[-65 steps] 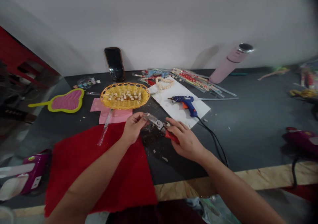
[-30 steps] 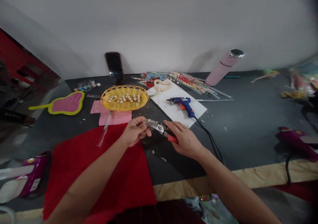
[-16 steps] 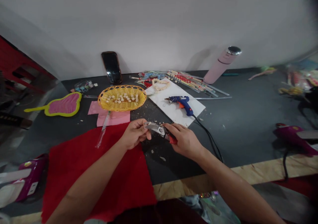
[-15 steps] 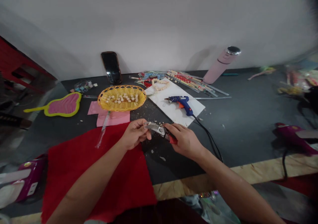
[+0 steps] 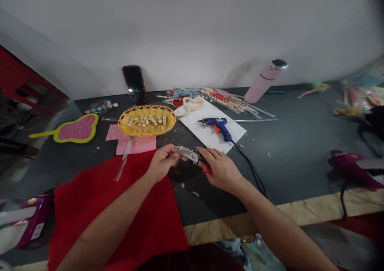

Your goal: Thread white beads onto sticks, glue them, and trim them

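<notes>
Shears (image 5: 188, 154) between our hands, over bench (image 5: 294, 151). Our right hand (image 5: 222, 170) wrapped round red handles (image 5: 206, 168); our left hand (image 5: 162, 162) pinching small pale piece (image 5: 180, 148) at blade tips, detail too small to tell. Beyond left hand: yellow basket (image 5: 147, 133), pale cubes (image 5: 147, 121) inside. Beyond right hand: blue glue gun (image 5: 221, 123) on white sheet (image 5: 210, 141). Under left forearm: red cloth (image 5: 90, 199).

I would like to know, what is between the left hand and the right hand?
The head view shows a red-handled cutting tool there: the right hand grips its handle, and its metal blade reaches to the fingers of the left hand.
</notes>
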Motion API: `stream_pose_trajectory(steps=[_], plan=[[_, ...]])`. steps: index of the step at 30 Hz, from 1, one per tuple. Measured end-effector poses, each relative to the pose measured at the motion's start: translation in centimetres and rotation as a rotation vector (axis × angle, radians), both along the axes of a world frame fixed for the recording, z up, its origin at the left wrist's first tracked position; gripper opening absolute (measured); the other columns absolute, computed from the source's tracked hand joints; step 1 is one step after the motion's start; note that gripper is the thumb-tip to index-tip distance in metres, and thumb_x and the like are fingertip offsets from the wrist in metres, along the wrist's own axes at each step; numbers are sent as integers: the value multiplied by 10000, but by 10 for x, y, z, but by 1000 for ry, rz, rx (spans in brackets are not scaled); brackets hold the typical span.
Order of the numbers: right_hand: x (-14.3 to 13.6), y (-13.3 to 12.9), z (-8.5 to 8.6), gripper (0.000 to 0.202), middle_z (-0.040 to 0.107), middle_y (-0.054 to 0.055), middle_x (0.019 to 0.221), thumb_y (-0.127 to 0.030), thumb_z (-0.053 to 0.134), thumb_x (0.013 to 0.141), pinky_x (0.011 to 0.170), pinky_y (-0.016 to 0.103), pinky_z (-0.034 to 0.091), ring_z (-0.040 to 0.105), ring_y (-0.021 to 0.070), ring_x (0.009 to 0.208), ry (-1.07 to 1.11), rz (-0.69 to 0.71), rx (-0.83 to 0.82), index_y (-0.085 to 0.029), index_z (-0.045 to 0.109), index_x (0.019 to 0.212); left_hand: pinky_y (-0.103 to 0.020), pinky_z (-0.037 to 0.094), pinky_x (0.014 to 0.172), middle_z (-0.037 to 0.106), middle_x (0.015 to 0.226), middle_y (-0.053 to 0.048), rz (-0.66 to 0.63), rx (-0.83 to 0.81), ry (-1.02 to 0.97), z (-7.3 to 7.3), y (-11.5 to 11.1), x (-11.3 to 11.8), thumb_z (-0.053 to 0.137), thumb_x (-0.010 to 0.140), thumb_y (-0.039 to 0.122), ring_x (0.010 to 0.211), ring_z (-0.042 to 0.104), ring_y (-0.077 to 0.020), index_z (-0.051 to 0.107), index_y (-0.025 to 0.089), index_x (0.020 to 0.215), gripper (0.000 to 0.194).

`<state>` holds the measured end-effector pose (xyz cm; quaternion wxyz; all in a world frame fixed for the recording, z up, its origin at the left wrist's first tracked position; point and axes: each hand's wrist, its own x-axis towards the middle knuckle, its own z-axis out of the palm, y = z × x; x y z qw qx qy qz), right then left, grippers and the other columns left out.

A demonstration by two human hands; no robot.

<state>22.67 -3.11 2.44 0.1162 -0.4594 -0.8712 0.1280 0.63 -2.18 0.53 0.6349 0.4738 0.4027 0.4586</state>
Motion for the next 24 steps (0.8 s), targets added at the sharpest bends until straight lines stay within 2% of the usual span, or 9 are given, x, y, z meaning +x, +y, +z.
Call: stream_pose_trajectory(steps=[5, 13, 19, 24], plan=[[1, 0, 4, 626, 555, 123, 1179, -137, 500, 699, 906, 395, 420, 510, 256, 1051, 10, 10, -11, -139, 401, 1317, -210, 275, 466, 655, 676, -29, -66, -36, 14, 2, 1, -4, 622, 771, 315, 467, 381, -66, 508, 154, 720, 203], [-1, -6, 7, 493, 600, 92, 1083, -122, 467, 758, 841, 318, 446, 566, 217, 960, -2, -15, -6, -176, 455, 1248, -202, 257, 445, 650, 664, -45, -70, -63, -63, 6, -4, -1, 643, 758, 331, 452, 365, -56, 567, 131, 736, 216], [-1, -4, 6, 503, 594, 101, 1101, -138, 484, 751, 857, 332, 440, 562, 223, 967, -16, -35, 19, -160, 446, 1252, -196, 286, 446, 650, 685, -23, 18, -64, -143, -1, -3, 4, 678, 735, 306, 453, 399, -54, 527, 153, 761, 216], [-3, -2, 2, 557, 571, 110, 1153, -136, 491, 742, 894, 363, 419, 521, 239, 1039, -14, -37, 13, -163, 416, 1293, -193, 300, 453, 641, 658, -11, 78, -64, -73, -1, -1, 3, 685, 717, 314, 453, 406, -53, 501, 154, 711, 244]])
